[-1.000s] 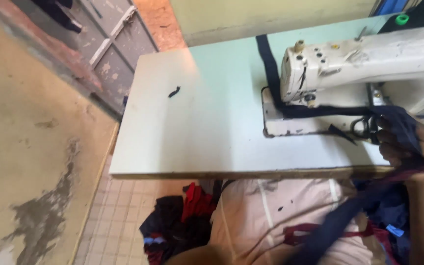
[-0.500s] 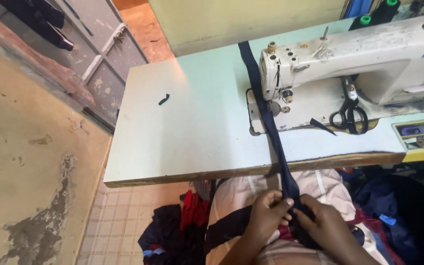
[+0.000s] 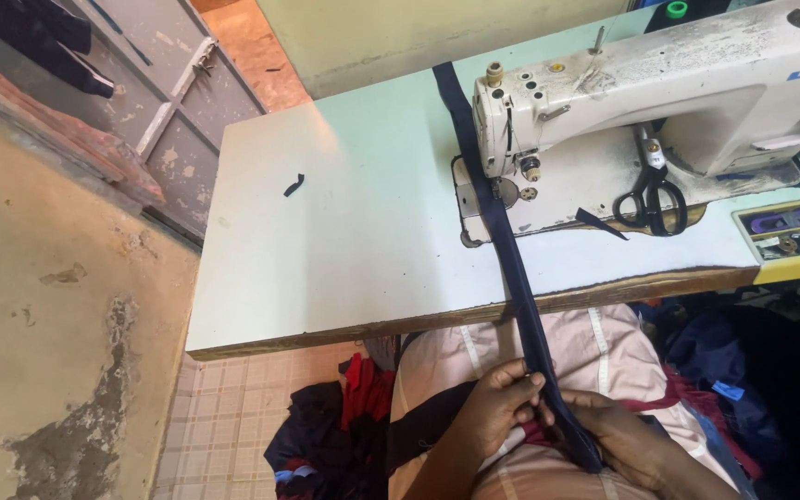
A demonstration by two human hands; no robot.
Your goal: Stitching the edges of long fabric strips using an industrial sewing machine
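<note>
A long dark navy fabric strip (image 3: 502, 231) runs from the far edge of the table, under the needle area of a white sewing machine (image 3: 659, 102), over the table's front edge and down to my lap. My left hand (image 3: 497, 407) pinches the strip from the left, just below the table edge. On the strip's right side my right hand (image 3: 622, 435) grips its lower end. Both hands rest over light pink cloth (image 3: 585, 347) on my lap.
Black scissors (image 3: 650, 199) lie on the machine bed. A small dark fabric scrap (image 3: 293, 184) sits on the pale table top (image 3: 326, 259). Dark and red clothes (image 3: 335, 426) are heaped on the tiled floor below. A tray of small parts (image 3: 789, 227) is at the right.
My hands came off the table's right side down to my lap. The strip, bunched by the machine a second ago, now lies straight and taut. The view has shifted left.
</note>
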